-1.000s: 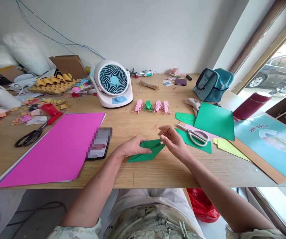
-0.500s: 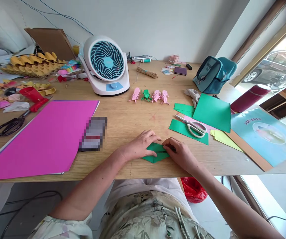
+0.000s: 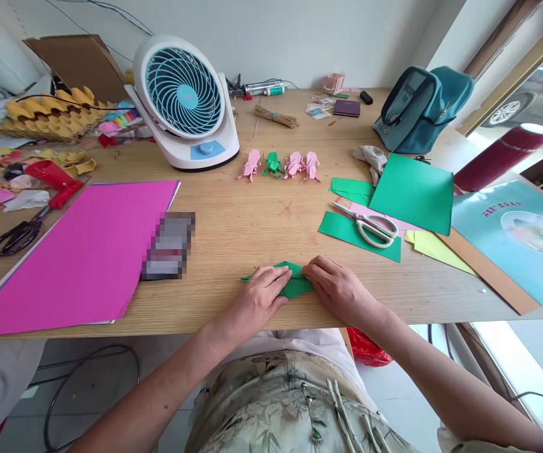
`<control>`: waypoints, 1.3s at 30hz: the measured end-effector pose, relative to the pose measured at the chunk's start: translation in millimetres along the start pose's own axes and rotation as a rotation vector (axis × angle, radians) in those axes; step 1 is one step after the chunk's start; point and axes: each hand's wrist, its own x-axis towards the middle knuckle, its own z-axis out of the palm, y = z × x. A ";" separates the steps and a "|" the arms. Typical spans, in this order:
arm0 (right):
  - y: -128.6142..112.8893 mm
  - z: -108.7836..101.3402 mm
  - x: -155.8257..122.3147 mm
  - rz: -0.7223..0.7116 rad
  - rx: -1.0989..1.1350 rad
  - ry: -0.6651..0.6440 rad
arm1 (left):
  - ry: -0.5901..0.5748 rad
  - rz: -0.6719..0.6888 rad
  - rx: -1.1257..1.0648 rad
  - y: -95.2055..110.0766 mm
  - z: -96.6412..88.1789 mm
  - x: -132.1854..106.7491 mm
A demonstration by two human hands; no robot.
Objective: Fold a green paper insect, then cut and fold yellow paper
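Observation:
A folded piece of green paper (image 3: pixel 296 289) lies near the front edge of the table, with a crease line across it. My left hand (image 3: pixel 262 291) rests flat on its left part, fingers stretched and thumb apart at the near edge. A narrow green tip pokes out beyond those fingers. At the right end, my right hand (image 3: pixel 340 288) has its fingers pressed together on the paper; its fingertips partly hide that end. Farther back stand small folded paper figures, a green one (image 3: pixel 274 164) among pink ones (image 3: pixel 294 165).
White-handled scissors (image 3: pixel 375 230) lie on green strips to the right, by a large green sheet (image 3: pixel 413 194). Magenta sheets (image 3: pixel 77 251) and a blurred dark object (image 3: pixel 170 245) are left. Behind are a fan (image 3: pixel 186 94), bundled sticks (image 3: pixel 275 116), a teal bag (image 3: pixel 422 110) and a red flask (image 3: pixel 502 157).
My left hand has moved from spread fingers at the paper's left edge to lying flat over it. The paper has shifted slightly left, and the right hand still presses its right end.

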 end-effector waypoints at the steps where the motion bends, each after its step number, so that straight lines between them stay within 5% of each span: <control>1: -0.8 -0.7 -2.2 -0.021 -0.016 -0.002 | -0.004 -0.019 -0.011 1.7 -0.3 0.3; 6: -3.2 -4.1 -11.5 -0.102 -0.104 -0.050 | 0.007 -0.105 -0.100 6.1 -2.6 2.2; 15: -7.9 -14.9 -6.3 -0.240 -0.286 -0.107 | -0.039 -0.059 -0.153 2.2 -10.1 0.7; 24: -4.3 -9.5 -7.3 -0.252 -0.290 0.012 | -0.021 0.205 0.096 -3.2 -16.1 5.4; 39: -9.0 -10.5 -1.0 -0.304 -0.291 0.011 | -0.009 0.143 0.108 5.6 -12.5 3.1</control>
